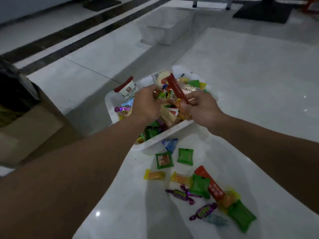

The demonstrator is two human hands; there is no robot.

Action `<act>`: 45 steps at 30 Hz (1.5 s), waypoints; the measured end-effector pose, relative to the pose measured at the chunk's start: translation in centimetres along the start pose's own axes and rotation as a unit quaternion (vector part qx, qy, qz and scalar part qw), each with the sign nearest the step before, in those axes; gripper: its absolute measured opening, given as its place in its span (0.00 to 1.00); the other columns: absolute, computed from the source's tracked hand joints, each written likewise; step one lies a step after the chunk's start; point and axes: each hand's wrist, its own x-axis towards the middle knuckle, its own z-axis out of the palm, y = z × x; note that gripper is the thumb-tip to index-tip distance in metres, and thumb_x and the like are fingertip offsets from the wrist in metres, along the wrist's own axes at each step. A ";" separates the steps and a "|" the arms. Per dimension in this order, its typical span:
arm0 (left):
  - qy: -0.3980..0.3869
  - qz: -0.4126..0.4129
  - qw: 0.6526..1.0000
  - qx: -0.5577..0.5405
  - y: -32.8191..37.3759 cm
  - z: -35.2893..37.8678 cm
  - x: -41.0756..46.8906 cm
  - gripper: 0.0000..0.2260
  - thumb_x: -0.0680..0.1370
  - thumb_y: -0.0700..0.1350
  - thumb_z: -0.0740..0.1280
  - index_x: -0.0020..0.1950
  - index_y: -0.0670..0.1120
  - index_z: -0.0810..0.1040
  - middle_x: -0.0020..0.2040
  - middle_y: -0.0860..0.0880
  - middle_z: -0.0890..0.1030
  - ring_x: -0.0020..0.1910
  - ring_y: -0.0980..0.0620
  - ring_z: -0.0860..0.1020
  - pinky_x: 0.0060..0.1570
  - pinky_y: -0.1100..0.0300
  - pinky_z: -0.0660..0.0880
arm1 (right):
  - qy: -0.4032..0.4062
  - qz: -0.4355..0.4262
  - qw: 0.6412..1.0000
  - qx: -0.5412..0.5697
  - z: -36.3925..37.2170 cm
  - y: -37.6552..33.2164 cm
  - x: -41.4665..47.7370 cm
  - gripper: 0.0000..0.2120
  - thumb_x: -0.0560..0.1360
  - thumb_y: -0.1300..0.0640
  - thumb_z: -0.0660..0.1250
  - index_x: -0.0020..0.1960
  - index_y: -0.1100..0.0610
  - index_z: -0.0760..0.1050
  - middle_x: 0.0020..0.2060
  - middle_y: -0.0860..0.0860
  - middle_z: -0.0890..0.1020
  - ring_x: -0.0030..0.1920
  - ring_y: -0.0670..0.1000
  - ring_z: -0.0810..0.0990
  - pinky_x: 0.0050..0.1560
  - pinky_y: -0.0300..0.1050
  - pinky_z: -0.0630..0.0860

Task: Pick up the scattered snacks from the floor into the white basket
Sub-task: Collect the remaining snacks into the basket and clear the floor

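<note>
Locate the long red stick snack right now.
Head view, centre: the long red stick snack is pinched in the right hand, angled up-left over the heaped white basket, just right of the left hand.

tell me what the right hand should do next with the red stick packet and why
Probably just release it. The right hand pinches the red stick packet directly above the white basket, which is heaped with snacks, so letting go should drop it onto the pile. After that, reach back, since pieces like the green packet lie on the floor beside the basket.
</note>
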 end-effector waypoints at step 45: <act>-0.490 0.297 0.804 0.159 3.9 13.9 -8.1 0.29 0.76 0.56 0.67 0.74 0.55 0.62 0.73 0.50 0.66 0.71 0.49 0.63 0.69 0.54 0.63 | 0.099 0.327 0.911 -0.232 -6.4 12.9 -18.6 0.36 0.73 0.39 0.68 0.74 0.54 0.63 0.70 0.54 0.70 0.68 0.55 0.70 0.65 0.48 0.69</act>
